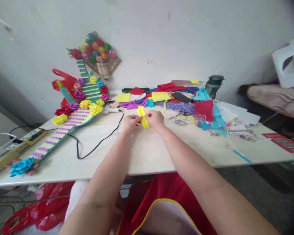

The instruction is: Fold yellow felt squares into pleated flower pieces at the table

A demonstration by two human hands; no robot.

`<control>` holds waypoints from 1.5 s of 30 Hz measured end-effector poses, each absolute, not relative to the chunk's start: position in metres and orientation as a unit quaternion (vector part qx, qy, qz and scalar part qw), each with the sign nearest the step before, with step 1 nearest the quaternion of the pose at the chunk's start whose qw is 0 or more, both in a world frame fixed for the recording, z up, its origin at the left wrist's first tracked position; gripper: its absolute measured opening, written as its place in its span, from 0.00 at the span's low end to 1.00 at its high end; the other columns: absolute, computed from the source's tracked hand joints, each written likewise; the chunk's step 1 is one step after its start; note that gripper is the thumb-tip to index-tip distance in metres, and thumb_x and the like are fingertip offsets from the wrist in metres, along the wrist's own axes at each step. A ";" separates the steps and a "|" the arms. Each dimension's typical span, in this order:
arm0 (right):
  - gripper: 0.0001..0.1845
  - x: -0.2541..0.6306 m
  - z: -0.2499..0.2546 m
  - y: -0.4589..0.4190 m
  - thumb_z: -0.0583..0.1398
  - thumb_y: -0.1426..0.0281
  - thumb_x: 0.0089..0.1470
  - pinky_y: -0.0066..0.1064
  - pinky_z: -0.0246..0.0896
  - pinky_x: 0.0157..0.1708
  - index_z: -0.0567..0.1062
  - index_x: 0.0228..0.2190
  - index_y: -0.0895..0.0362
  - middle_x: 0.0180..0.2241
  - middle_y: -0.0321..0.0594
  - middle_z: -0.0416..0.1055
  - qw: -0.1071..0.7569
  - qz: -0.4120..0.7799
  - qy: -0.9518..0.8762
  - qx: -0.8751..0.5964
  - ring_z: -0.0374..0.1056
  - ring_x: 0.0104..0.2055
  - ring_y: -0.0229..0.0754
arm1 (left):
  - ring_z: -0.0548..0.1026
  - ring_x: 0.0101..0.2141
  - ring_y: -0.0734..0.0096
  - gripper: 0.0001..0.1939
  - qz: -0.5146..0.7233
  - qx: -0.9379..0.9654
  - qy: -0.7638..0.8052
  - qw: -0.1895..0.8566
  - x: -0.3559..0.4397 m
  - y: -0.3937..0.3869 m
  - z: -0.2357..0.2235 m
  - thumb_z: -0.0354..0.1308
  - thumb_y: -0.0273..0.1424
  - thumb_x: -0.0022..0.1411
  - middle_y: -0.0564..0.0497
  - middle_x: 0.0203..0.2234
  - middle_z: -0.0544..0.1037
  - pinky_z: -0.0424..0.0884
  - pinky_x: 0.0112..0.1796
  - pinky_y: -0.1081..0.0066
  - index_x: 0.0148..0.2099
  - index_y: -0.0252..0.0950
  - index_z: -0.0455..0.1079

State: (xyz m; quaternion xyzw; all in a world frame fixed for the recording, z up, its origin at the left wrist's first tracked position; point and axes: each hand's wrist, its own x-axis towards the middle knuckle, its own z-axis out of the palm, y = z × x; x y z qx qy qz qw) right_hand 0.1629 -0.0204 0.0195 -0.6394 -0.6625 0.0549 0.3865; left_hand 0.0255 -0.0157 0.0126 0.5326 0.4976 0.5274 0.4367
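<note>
Between my two hands, over the middle of the table, is a yellow crepe paper flower (143,117). My left hand (131,123) pinches its left side with closed fingers. On the other side, the fingers of my right hand (155,119) are closed on the same flower. Behind them lie yellow paper squares (161,96) and a heap of purple yarn (177,106). To the left, a long decorated board (63,125) carries purple stripes and yellow paper flowers (95,109) along its upper end.
A white glue gun (111,109) trails a black cord (100,143) across the table's left half. At the back stand a dark green bottle (214,85) and a second flowered panel (88,78). Blue crepe paper (218,117) and scraps spread over the right side. A power strip (19,147) lies left.
</note>
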 end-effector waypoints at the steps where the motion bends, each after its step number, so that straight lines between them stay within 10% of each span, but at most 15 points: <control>1: 0.10 0.163 0.019 -0.021 0.58 0.64 0.49 0.30 0.60 0.35 0.78 0.29 0.53 0.31 0.38 0.77 0.384 0.049 -0.664 -0.640 0.71 0.36 0.43 | 0.73 0.22 0.71 0.13 0.527 0.534 0.498 0.434 0.025 -0.015 0.012 0.66 0.37 0.38 0.50 0.18 0.74 0.62 0.21 0.75 0.24 0.32 0.73; 26: 0.16 0.161 0.017 -0.023 0.52 0.66 0.52 0.29 0.47 0.26 0.77 0.23 0.56 0.24 0.39 0.74 0.393 0.037 -0.706 -0.587 0.64 0.28 0.39 | 0.73 0.23 0.72 0.09 0.553 0.546 0.469 0.420 0.026 -0.009 0.004 0.64 0.33 0.40 0.51 0.19 0.75 0.69 0.26 0.72 0.24 0.32 0.73; 45: 0.14 0.158 0.016 -0.021 0.54 0.69 0.50 0.28 0.60 0.36 0.81 0.28 0.56 0.30 0.40 0.78 0.425 0.108 -0.704 -0.559 0.71 0.36 0.43 | 0.74 0.24 0.71 0.18 0.554 0.543 0.442 0.451 0.025 -0.010 0.004 0.69 0.40 0.38 0.50 0.20 0.75 0.71 0.30 0.70 0.27 0.31 0.73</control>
